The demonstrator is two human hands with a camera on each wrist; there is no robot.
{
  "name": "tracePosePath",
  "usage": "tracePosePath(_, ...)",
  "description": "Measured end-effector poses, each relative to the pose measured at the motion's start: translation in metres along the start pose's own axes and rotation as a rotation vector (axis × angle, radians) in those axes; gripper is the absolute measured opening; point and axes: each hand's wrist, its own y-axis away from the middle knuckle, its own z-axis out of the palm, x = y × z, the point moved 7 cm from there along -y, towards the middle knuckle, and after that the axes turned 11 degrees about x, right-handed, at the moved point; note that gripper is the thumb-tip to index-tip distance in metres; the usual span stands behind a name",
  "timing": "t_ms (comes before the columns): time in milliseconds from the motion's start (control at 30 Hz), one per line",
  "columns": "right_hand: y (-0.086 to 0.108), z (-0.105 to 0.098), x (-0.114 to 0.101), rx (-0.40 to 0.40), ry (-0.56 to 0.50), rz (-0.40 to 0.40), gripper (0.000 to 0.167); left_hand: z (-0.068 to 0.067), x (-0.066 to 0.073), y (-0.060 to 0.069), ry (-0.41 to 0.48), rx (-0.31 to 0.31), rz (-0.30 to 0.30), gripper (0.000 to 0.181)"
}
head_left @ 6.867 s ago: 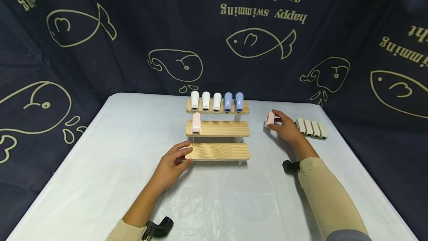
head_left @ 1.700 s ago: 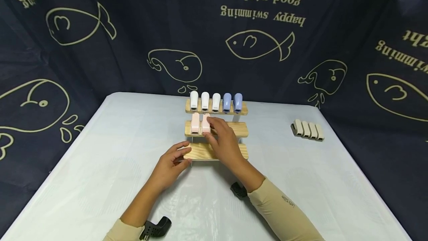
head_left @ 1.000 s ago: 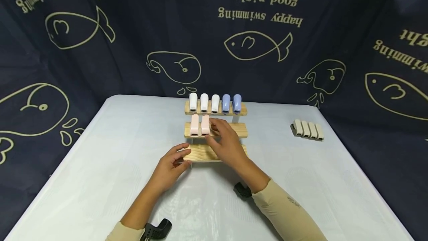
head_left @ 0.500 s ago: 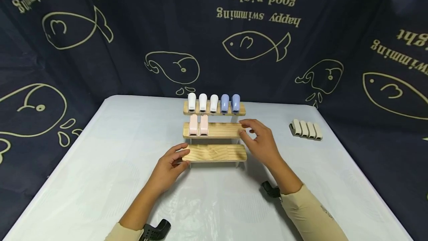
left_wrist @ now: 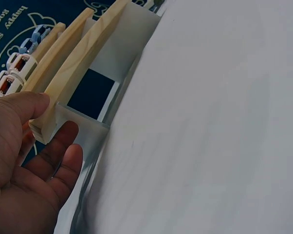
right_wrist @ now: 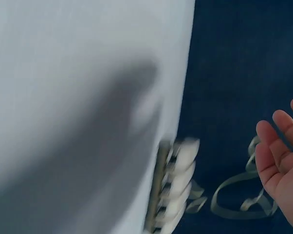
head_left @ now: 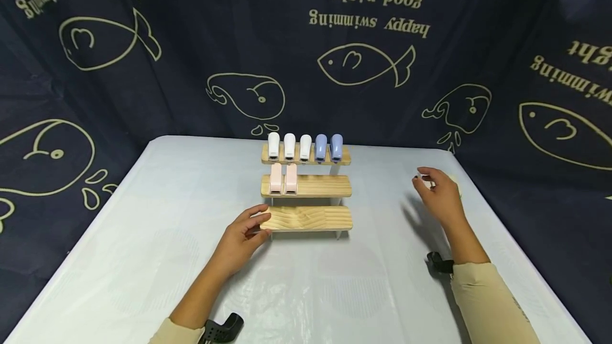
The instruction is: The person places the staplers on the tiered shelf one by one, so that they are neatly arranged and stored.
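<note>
Between the thumb and fingers of the left hand (head_left: 243, 241) sits the left end of the front shelf (head_left: 308, 218), a pale wooden plank; the thumb touches it while two lower fingers spread loosely beneath. Just beside those lower fingertips, under the plank, is a translucent support (left_wrist: 83, 120). Beyond the left fingers rises the middle shelf (head_left: 325, 186), with two pink staplers (head_left: 290, 178) side by side on its left part. Farther from the same fingers, on the back shelf (head_left: 345, 156), stand three white staplers (head_left: 289, 146), then two blue staplers (head_left: 337, 146) to their right.

Well apart from the rack, the right hand (head_left: 441, 196) has its fingers parted and gently bent, with hold of nothing. Near those fingers, but apart from them, lies a row of beige staplers (right_wrist: 178, 187), blurred in the right wrist view and mostly hidden behind the hand from above. Below both hands spreads the white tabletop (head_left: 143, 259), and past the fingertips hangs dark blue fabric (head_left: 181, 41) printed with fish and whales
</note>
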Motion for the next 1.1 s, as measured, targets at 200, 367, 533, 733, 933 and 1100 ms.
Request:
tracePosePath(200, -0.010, -0.015, 0.054, -0.116, 0.097, 0.149, 0.055, -0.001, -0.001, 0.001, 0.016, -0.002, -0.011, 0.040)
tracePosePath(367, -0.011, -0.023, 0.089, -0.173, 0.134, 0.259, 0.067, 0.000, 0.000, 0.001, 0.028, -0.005, -0.011, 0.039)
tracePosePath(533, -0.009, -0.023, 0.111, -0.196, 0.154, 0.325, 0.073, 0.000, 0.000, 0.001, 0.033, -0.004, -0.011, 0.039)
tracePosePath(733, -0.006, -0.018, 0.122, -0.221, 0.133, 0.361, 0.077, 0.001, -0.001, 0.001, 0.029, -0.004, -0.008, 0.039)
tracePosePath(933, -0.004, -0.013, 0.127, -0.242, 0.090, 0.420, 0.081, 0.001, -0.001, 0.000, 0.022, -0.006, 0.000, 0.039)
tracePosePath(1100, -0.003, -0.010, 0.130, -0.257, 0.070, 0.439, 0.081, 0.001, -0.001, 0.000, 0.016, -0.010, -0.002, 0.039)
